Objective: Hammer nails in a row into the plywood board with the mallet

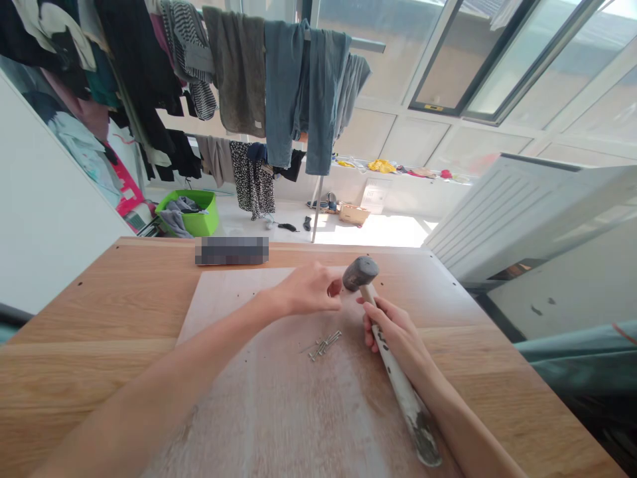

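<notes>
My right hand (395,325) wraps round the pale, worn handle of a mallet (398,372). Its dark grey, barrel-shaped head is raised just right of my left fingertips. My left hand (313,290) is closed in a pinch low over the board, thumb and forefinger together; whatever they may hold is too small to make out. A small pile of silvery nails (326,345) lies on the board between my hands, nearer to me. Under them is a pale, scuffed wooden board (279,411) with a few small dark holes.
The board rests on a wooden table (462,358). A blurred dark block (231,251) lies at its far edge. Beyond are hanging clothes (283,86), a green tub (189,209) with cloth inside, and a cardboard box (353,214). A white ribbed panel (502,206) stands at right.
</notes>
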Action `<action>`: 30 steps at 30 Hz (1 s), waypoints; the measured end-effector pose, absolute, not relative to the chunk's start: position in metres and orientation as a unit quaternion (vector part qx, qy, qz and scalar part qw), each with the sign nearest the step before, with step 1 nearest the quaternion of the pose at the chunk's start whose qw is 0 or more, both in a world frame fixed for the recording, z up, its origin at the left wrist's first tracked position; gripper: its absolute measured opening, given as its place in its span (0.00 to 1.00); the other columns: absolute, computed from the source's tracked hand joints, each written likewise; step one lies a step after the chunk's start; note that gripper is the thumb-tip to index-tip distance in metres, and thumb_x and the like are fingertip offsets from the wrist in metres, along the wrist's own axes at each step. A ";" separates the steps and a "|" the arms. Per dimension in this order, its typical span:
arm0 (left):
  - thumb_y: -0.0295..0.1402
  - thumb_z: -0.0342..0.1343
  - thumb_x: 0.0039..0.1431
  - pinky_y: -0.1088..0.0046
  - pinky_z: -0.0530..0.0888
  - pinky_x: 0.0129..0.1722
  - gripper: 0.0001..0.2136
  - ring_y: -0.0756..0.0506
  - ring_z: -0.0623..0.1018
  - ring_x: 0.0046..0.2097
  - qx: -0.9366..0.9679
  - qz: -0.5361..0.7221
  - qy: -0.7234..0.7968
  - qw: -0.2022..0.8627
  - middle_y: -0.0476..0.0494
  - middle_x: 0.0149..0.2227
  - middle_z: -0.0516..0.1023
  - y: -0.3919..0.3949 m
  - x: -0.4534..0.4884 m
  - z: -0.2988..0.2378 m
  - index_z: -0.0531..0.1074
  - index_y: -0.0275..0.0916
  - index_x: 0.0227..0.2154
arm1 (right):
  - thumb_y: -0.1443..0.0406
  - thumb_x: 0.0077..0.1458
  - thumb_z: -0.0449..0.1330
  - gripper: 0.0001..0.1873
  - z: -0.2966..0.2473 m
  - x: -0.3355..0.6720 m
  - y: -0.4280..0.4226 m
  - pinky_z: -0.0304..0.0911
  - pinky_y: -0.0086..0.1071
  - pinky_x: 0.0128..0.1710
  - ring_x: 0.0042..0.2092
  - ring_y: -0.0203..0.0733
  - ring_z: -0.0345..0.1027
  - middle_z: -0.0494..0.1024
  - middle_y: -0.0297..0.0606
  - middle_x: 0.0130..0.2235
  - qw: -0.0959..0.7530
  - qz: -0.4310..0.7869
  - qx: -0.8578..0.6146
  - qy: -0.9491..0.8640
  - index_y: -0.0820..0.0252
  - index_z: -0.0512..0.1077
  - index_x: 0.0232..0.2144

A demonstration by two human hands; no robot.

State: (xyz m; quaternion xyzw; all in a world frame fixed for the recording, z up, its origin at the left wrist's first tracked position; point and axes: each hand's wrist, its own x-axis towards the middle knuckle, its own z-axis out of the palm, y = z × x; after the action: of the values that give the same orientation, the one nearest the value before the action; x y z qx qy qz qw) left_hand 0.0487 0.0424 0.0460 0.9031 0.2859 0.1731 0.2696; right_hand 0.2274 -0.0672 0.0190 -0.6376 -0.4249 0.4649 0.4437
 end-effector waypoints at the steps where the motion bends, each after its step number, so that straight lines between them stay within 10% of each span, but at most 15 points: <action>1: 0.29 0.61 0.50 0.75 0.67 0.28 0.02 0.49 0.74 0.28 0.879 0.212 0.295 0.310 0.49 0.25 0.76 0.048 0.052 0.043 0.74 0.37 0.26 | 0.47 0.51 0.63 0.21 0.020 0.227 -0.068 0.59 0.27 0.17 0.20 0.36 0.64 0.70 0.28 0.22 0.450 0.468 -0.635 -0.419 0.58 0.71 0.34; 9: 0.26 0.60 0.56 0.74 0.74 0.38 0.14 0.50 0.78 0.32 0.792 0.357 0.289 0.401 0.49 0.31 0.81 0.057 0.073 0.009 0.75 0.37 0.46 | 0.53 0.51 0.62 0.19 0.019 0.230 -0.071 0.60 0.27 0.17 0.21 0.35 0.64 0.70 0.29 0.25 0.508 0.476 -0.617 -0.366 0.60 0.72 0.40; 30: 0.26 0.58 0.59 0.73 0.74 0.38 0.05 0.50 0.79 0.34 0.798 0.343 0.288 0.403 0.47 0.32 0.82 0.056 0.070 -0.008 0.78 0.37 0.37 | 0.55 0.60 0.59 0.21 0.020 0.225 -0.079 0.55 0.27 0.18 0.21 0.34 0.60 0.67 0.28 0.26 0.564 0.456 -0.566 -0.392 0.58 0.71 0.51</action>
State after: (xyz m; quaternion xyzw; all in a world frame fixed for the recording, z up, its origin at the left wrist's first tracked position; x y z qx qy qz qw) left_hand 0.0703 0.0558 -0.0078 0.7980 0.2879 0.3433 0.4031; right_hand 0.2251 -0.0786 0.0205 -0.5661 -0.3917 0.4558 0.5642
